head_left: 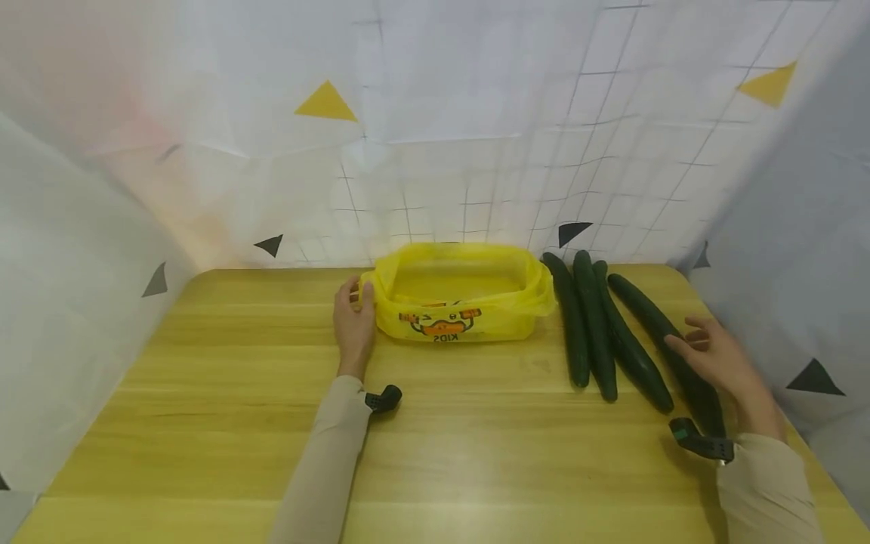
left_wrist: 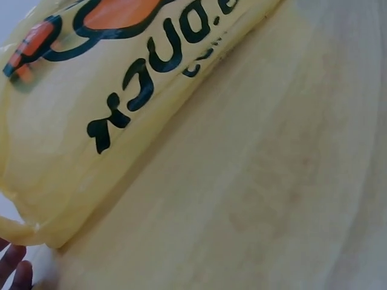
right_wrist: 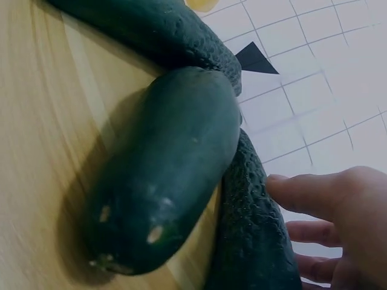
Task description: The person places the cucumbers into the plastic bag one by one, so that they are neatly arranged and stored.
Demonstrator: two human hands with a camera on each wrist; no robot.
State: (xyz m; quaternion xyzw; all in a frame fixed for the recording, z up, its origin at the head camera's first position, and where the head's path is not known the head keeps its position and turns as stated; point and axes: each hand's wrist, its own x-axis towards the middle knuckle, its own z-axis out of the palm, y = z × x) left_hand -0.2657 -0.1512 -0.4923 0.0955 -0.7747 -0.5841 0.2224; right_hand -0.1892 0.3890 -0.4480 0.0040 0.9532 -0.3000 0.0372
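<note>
A yellow plastic bag [head_left: 455, 323] with a printed cartoon and lettering sits at the table's far side, its mouth spread wide upward. My left hand [head_left: 355, 325] holds the bag's left end, thumb on the near side and fingers beyond it; in the left wrist view only some fingertips [left_wrist: 13, 266] show, beside the bag's corner. Several dark green cucumbers lie right of the bag. Over the rightmost cucumber [head_left: 649, 310] hovers my right hand [head_left: 714, 355], fingers loosely bent and apart. In the right wrist view its thumb [right_wrist: 305, 192] is right at the bumpy cucumber's [right_wrist: 251, 223] side.
Left of that one lie a curved cucumber [head_left: 632, 347], a straight cucumber [head_left: 595, 325] and another cucumber [head_left: 569, 325] close together. White cloth walls [head_left: 462, 151] with grid lines and triangle marks stand behind and at both sides of the wooden table [head_left: 476, 453].
</note>
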